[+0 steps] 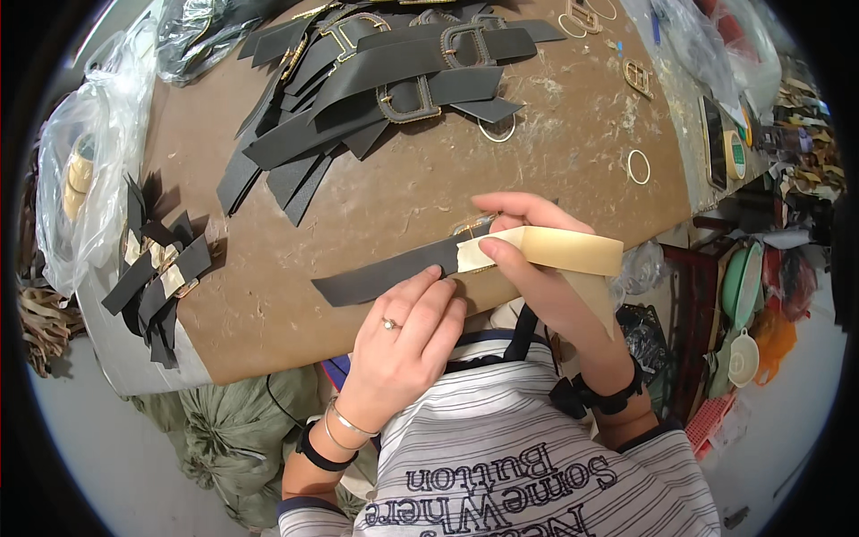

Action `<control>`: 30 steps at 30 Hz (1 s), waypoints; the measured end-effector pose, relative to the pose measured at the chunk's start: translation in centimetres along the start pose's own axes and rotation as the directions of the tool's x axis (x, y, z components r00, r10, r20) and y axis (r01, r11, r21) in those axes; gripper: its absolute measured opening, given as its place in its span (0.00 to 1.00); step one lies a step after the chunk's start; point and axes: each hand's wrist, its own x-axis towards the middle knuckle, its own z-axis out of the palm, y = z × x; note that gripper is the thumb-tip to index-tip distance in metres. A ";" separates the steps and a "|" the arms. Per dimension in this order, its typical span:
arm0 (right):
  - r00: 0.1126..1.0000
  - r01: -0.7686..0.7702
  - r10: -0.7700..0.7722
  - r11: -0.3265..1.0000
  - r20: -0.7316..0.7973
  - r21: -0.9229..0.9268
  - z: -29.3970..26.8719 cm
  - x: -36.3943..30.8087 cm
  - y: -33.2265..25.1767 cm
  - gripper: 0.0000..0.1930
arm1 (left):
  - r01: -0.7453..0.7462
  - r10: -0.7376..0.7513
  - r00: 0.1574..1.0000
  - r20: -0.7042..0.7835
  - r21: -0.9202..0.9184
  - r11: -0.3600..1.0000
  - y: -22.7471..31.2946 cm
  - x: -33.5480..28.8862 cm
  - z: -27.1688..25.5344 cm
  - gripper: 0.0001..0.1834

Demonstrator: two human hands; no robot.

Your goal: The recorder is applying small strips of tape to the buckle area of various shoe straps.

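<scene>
A black belt strap (385, 268) lies slantwise over the brown worktop near its front edge, a buckle partly showing at its right end. My left hand (403, 340), with a ring and bangles, has its closed fingers on the strap's lower edge; its thumb is hidden. At the buckle end my right hand (528, 219) grips a wide cream tape (573, 251), the thumb pressing its torn end onto the strap. The tape bends back beside the wrist. Its index finger stretches out beyond the buckle.
Black straps with buckles (385, 89) are heaped at the back. Short black pieces (161, 268) are piled at the left edge. A cream ring (638, 167) and a loose buckle (638, 79) lie to the right. A phone (713, 143) and plastic bags (98, 134) are at the sides.
</scene>
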 end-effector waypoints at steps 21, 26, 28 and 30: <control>0.988 0.153 -0.144 0.900 0.054 -0.408 -2.5 0.8 -0.7 0.10 | 0.032 -0.064 0.964 0.257 0.129 0.991 -0.5 1.4 -0.4 0.33; 0.968 0.251 -0.228 0.868 0.106 -0.429 -2.7 1.3 0.3 0.09 | 0.000 -0.061 0.984 0.168 0.340 0.941 0.4 1.5 1.0 0.27; 0.958 0.287 -0.259 0.849 0.124 -0.444 -2.7 1.3 0.5 0.08 | 0.073 -0.124 0.973 0.197 0.248 0.966 0.5 2.2 0.2 0.28; 0.970 0.231 -0.239 0.862 0.041 -0.450 -2.3 1.2 0.6 0.08 | 0.228 -0.235 0.956 0.174 0.055 0.972 0.9 3.8 -0.6 0.20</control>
